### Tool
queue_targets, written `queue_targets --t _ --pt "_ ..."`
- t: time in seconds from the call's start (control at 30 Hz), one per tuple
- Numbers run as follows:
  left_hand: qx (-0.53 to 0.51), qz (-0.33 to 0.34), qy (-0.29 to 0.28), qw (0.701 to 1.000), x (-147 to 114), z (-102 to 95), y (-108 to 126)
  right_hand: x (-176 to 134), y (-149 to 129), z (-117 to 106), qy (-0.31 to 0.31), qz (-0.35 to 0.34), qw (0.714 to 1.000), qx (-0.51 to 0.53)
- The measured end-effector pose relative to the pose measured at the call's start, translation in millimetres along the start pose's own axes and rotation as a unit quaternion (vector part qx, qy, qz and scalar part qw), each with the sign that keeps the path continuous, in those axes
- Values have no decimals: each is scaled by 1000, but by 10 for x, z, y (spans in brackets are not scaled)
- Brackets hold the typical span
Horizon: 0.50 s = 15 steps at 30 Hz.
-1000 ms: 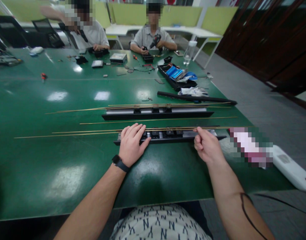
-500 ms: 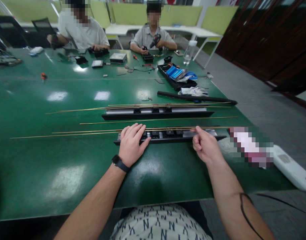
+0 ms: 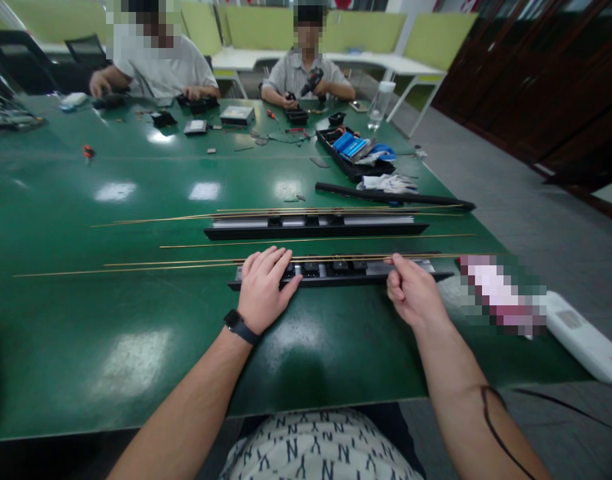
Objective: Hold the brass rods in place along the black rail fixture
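A long black rail (image 3: pixel 331 283) with a silvery channel and several black blocks in it lies across the green table in front of me. My left hand (image 3: pixel 267 283) lies flat over the rail's left part, fingers stretched out. Thin brass-coloured rods run along the rail, passing under that hand; one long rod (image 3: pixel 136 269) sticks out far to the left. At the rail's right part, the thumb and forefinger of my right hand (image 3: pixel 411 287) are pinched at a rod, the other fingers curled. The exact grip is too small to see clearly.
Behind lie a single rod (image 3: pixel 316 241), a second black rail (image 3: pixel 316 231) with rods, a black tube (image 3: pixel 391 195), white gloves (image 3: pixel 389 183) and a black tray (image 3: pixel 331 148). A white device (image 3: pixel 581 337) is at right. Two people sit opposite; one holds a power drill (image 3: pixel 312 81).
The long rod's left end has slid slightly further left. My hands have hardly moved. The person at far left has lowered a dark object to the table.
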State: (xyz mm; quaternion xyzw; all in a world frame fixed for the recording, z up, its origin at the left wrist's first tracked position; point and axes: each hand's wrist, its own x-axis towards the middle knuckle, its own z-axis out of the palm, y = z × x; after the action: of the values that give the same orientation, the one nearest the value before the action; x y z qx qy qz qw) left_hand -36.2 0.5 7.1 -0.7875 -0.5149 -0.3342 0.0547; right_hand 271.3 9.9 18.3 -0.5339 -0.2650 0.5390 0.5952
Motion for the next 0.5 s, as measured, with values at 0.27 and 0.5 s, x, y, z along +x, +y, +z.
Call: queue_targets --t 0.27,0.5 --pt "-5 -8 -5 1000 0 2 4 6 8 0 8 -2 1000 3" --pt "-7 -5 -3 1000 1 1 2 6 0 -2 8 2 1000 3"
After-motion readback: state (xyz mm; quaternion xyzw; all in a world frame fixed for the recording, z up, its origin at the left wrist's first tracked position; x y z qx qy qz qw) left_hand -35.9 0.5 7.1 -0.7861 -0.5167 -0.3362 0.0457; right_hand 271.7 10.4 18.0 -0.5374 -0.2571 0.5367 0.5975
